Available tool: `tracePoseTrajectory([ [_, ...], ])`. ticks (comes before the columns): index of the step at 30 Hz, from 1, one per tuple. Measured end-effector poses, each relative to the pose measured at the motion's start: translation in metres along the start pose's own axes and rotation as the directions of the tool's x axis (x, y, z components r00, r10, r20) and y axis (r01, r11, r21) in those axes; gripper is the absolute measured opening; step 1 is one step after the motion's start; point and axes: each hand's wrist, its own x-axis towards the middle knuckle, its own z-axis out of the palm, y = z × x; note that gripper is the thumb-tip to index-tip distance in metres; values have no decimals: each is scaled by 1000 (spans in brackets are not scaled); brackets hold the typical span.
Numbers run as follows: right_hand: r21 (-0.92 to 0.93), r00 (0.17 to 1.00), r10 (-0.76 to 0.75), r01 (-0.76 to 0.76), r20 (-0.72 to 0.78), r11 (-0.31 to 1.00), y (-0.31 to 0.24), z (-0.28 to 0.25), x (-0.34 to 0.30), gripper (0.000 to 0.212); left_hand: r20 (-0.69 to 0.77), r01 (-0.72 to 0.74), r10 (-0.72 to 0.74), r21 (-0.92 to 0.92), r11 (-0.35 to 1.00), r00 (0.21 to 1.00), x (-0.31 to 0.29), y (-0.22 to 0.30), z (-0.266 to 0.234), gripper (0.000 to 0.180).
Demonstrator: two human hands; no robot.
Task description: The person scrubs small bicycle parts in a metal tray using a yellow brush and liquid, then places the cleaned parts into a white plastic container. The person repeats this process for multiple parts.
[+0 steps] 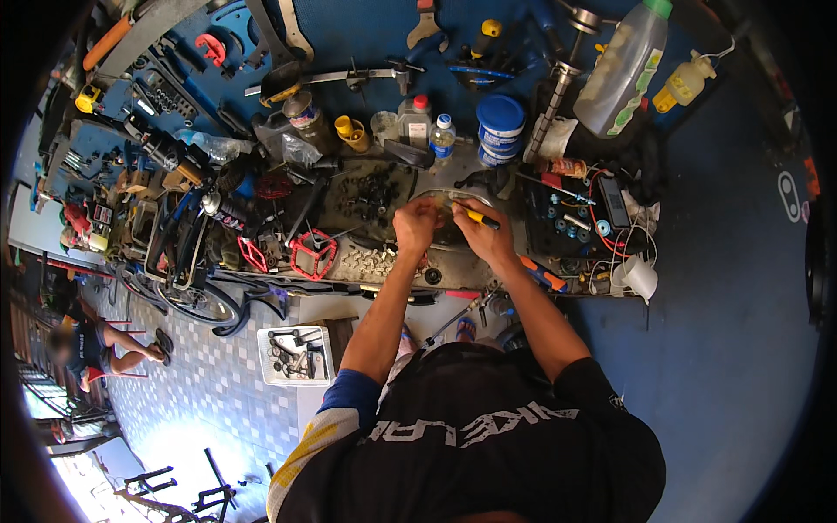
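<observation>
Over the middle of the workbench, both my hands are close together. My right hand (485, 237) is closed round a tool with a yellow-and-black handle (483, 218); its working end points toward my left hand and is too small to tell. My left hand (415, 227) is closed, fingers pinched near that tool's tip, and what it holds is hidden. A round, shiny-rimmed tray (478, 197) lies beneath the hands, partly covered by them. Left of my left hand, small dark parts (370, 193) are strewn over the bench, with small pale pieces (370, 261) nearer the front edge.
Red pedals (313, 254) sit left on the bench. Bottles, including a clear one with a blue cap (442, 138), and a blue tub (500, 126) line the back. A phone (613, 204) and white cup (639, 277) are right. A white basket (295, 356) holds parts below.
</observation>
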Motion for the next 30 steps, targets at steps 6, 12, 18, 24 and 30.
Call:
tracePoseTrajectory([
  [6, 69, 1000, -6, 6, 7, 998, -2, 3, 0, 22, -14, 22, -23, -42, 999, 1000, 4, -16, -3, 21],
  [12, -222, 993, 113, -101, 40, 970, 7, -23, 4, 29, 24, 85, -81, -272, 959, 996, 7, -14, -7, 21],
  [18, -216, 935, 319, -282, 159, 935, 13, -34, 4, 37, 37, 118, -112, -291, 949, 993, 8, -17, -3, 21],
  [24, -350, 959, -143, 225, 245, 910, 56, -44, -5, 31, 110, 122, -118, -35, 992, 987, 6, -19, -2, 19],
  [30, -449, 982, 136, -64, 128, 891, 46, -47, 3, 28, 168, 239, -202, -241, 941, 965, 4, -33, -5, 24],
])
